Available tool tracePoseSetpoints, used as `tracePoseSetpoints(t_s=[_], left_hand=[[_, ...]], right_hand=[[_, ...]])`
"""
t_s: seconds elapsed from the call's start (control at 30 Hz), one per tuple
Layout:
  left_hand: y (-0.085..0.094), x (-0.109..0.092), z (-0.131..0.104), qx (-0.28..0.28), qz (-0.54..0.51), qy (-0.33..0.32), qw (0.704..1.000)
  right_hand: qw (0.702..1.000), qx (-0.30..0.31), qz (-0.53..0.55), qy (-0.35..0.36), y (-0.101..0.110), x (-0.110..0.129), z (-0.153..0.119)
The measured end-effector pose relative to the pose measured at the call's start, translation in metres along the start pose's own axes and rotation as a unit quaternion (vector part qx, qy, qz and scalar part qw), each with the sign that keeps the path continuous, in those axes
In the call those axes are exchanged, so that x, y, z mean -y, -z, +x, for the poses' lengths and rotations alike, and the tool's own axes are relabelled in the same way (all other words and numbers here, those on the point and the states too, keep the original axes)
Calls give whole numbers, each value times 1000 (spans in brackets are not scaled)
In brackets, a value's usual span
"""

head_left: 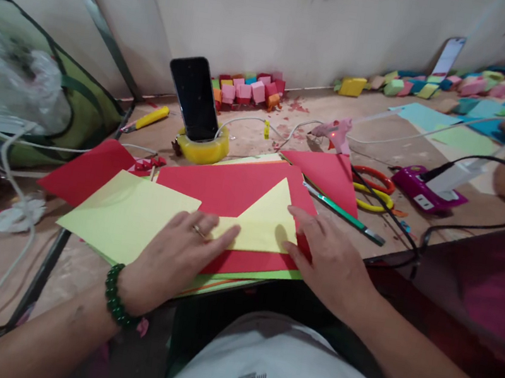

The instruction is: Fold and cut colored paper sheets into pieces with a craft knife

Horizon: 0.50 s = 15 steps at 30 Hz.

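A pale yellow sheet (266, 226), folded with a pointed top, lies on a stack of red paper (215, 183). My left hand (180, 251) rests on its left end, fingers flat and thumb stretched toward the middle. At the sheet's right edge, my right hand (326, 255) has its thumb and forefinger apart, touching the paper. A flat light yellow-green sheet (126, 214) lies left of the stack, partly under my left hand, over a red sheet (92, 173). Green paper edges show beneath the stack.
A phone (195, 97) stands in a yellow tape roll (204, 146). Behind are folded paper cubes (249, 89) and a pink glue gun (335, 132). To the right lie a green cutter (344, 213), scissors (373, 198), and a purple power block (428, 188) with black cable. A yellow cutter (148, 118) lies left.
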<state>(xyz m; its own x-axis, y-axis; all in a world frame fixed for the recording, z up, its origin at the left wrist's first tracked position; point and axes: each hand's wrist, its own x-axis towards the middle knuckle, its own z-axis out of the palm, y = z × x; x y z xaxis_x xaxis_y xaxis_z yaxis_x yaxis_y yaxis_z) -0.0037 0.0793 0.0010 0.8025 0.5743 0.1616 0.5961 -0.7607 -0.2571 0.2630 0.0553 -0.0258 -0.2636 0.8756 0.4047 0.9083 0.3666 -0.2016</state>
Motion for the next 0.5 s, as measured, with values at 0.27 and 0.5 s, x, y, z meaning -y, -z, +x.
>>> tracePoseSetpoints(t_s=[0.27, 0.5], left_hand=[[6, -4, 0, 66, 11, -102, 993], [10, -8, -6, 58, -9, -73, 996]], right_hand=[[934, 115, -65, 332, 13, 14, 20], [914, 155, -78, 367, 17, 15, 25]])
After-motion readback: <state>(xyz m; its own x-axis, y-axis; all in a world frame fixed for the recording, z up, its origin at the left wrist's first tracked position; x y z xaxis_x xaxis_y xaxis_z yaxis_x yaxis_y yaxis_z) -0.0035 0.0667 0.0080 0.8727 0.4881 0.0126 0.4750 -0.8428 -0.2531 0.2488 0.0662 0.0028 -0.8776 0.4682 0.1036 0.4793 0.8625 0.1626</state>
